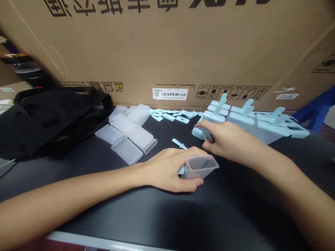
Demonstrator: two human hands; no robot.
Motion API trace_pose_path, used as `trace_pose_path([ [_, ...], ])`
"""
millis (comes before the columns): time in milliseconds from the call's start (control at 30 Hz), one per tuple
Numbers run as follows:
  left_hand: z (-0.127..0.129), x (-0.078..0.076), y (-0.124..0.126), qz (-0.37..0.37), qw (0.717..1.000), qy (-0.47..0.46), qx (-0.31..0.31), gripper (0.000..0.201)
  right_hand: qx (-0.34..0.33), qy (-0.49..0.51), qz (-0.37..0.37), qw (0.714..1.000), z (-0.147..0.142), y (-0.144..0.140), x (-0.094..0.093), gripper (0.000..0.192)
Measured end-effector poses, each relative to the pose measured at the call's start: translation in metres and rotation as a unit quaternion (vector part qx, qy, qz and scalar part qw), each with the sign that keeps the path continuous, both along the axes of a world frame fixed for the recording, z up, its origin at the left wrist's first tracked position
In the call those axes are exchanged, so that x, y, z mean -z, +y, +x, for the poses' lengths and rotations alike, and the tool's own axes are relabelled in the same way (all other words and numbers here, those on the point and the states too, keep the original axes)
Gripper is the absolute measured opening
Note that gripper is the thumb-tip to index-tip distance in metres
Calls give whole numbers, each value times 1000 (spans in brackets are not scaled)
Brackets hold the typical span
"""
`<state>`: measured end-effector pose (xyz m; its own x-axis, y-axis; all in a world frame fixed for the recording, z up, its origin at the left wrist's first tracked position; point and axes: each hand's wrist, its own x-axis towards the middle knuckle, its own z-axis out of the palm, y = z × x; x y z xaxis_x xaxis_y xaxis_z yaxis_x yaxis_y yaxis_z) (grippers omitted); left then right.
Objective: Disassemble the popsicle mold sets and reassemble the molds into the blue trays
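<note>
My left hand [176, 169] is closed around a clear, frosted popsicle mold [201, 163], tilted with its open end toward the upper right. A bit of light-blue plastic [181, 170] shows beside its fingers. Just beyond that hand lies a light-blue popsicle stick [179, 143]. My right hand [225, 139] grips a greyish, see-through popsicle mold [207, 134] at the front left of a light-blue rack [300, 132]; its fingers hide most of it. Several molds stand in this rack, capped with light-blue lids [273, 127] and upright stick handles [247, 104].
To the left, several frosted molds [132, 131] lie in a loose pile. Light-blue lids and sticks [169, 117] are scattered at the back. A large cardboard box [167, 52] walls off the far edge of the black table [125, 212]. Black fabric [57, 118] lies at the left.
</note>
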<state>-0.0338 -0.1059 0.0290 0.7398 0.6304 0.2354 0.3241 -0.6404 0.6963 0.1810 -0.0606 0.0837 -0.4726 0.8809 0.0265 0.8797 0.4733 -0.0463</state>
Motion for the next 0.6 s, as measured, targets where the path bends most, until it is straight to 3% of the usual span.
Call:
trace_pose_path([
  [100,0,-2,1,-19,1000,-8,-4,44,9,159,-26,987,9,0,-14,26],
  [167,-1,-2,2,-31,999,-22,-9,38,27,291,-94,952,13,-5,-25,14],
  [267,0,-1,3,-36,998,-46,-24,32,7,417,-189,889,15,-13,-35,28],
  [433,1,2,5,-13,997,-66,-47,25,-25,398,-313,862,11,-16,-30,33],
  [600,1,3,6,-16,997,-56,-53,21,-62,394,-284,872,1,-14,-22,29],
])
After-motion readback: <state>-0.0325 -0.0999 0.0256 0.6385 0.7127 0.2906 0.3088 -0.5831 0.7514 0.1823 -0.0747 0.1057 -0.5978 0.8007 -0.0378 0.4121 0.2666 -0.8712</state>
